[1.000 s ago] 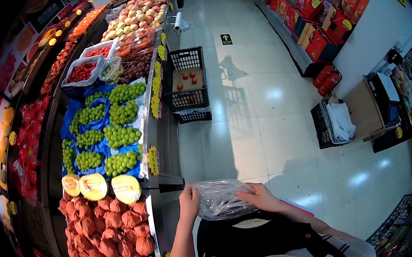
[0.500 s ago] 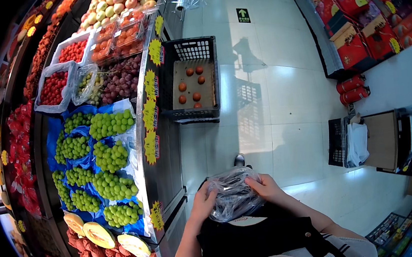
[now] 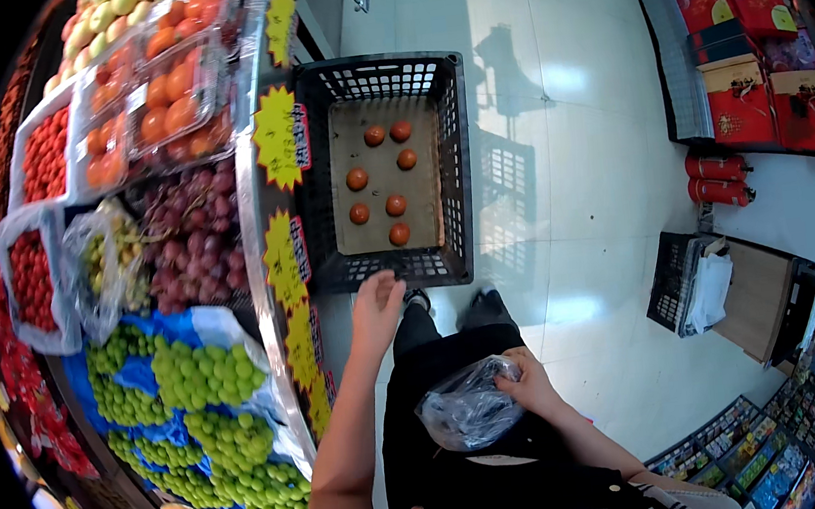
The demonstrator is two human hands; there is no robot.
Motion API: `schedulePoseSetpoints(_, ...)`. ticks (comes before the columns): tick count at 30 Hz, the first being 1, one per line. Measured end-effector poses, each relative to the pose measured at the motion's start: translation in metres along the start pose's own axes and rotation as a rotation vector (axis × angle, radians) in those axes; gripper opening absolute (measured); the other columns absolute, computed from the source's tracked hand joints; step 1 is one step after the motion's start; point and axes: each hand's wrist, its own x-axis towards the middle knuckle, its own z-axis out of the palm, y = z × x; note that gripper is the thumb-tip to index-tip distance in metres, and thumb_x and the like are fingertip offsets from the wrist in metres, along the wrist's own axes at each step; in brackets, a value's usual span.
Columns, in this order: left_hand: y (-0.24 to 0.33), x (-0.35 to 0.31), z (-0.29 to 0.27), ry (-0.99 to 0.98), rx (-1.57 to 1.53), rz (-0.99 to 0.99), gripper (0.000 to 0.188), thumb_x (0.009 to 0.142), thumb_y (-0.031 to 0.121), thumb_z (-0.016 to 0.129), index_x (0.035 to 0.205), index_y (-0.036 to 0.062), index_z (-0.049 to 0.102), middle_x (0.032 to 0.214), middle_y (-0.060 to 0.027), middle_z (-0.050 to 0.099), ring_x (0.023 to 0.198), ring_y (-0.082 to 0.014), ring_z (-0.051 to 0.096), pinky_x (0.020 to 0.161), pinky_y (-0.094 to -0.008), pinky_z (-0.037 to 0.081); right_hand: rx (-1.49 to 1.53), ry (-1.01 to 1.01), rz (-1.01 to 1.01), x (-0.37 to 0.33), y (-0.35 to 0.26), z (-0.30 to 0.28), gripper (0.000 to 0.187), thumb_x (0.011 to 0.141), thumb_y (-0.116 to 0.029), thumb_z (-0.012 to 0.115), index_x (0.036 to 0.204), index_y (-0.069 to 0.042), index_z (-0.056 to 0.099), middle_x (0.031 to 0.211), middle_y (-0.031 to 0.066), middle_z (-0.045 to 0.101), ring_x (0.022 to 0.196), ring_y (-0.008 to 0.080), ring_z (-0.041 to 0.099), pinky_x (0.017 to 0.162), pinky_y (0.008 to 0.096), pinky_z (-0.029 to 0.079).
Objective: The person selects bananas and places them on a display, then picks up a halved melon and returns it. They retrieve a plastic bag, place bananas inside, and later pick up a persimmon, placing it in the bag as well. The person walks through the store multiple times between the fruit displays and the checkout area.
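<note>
My right hand [image 3: 532, 380] is closed on a crumpled clear plastic bag [image 3: 468, 409] held against my dark apron. My left hand [image 3: 379, 305] reaches forward beside the near edge of a black slatted crate [image 3: 467, 164]. Its fingers are loosely bent and apart, with nothing seen in them. Several round orange-red fruits [image 3: 398, 234] lie spread over the brown liner [image 3: 385, 177] at the bottom of the crate. Whether the left fingers touch the crate rim, I cannot tell.
On the left a fruit stand carries green grapes [image 3: 207, 375], dark grapes [image 3: 197, 237], boxed orange fruit [image 3: 173, 100] and small red fruit [image 3: 45, 158]. Yellow price tags [image 3: 276, 139] line its edge. Red gift boxes [image 3: 740, 110] and a smaller black crate [image 3: 671, 281] stand at right.
My left hand has let go of the plastic bag and moved forward to the crate. The right hand keeps the bag. The crate now appears closer and larger, and the fruit stand has shifted in view.
</note>
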Motion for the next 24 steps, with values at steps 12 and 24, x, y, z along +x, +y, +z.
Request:
schedulePoseSetpoints(12, -0.138, 0.270, 0.095, 0.174, 0.480, -0.150, 0.058, 0.078, 0.025, 0.078, 0.120, -0.0038, 0.050, 0.123, -0.0245, 0.049, 0.112, -0.0409, 0.054, 0.096, -0.0463, 0.046, -0.035, -0.052, 0.468, 0.043, 0.089, 0.025, 0.041, 0.082, -0.001, 0.056, 0.122, -0.003, 0.049, 0.101, 0.0246, 0.065, 0.098, 0.0442, 0.063, 0.082, 0.0449, 0.051)
schedulePoseSetpoints(24, -0.236, 0.240, 0.101, 0.076, 0.298, -0.150, 0.074, 0.063, 0.027, 0.090, 0.112, -0.0069, 0.047, 0.115, -0.0238, 0.053, 0.106, -0.0364, 0.056, 0.093, -0.0438, 0.046, 0.033, -0.060, 0.609, 0.059, 0.103, 0.020, 0.027, 0.087, 0.001, 0.057, 0.113, -0.002, 0.052, 0.085, 0.0117, 0.065, 0.076, 0.0205, 0.067, 0.069, 0.0312, 0.052)
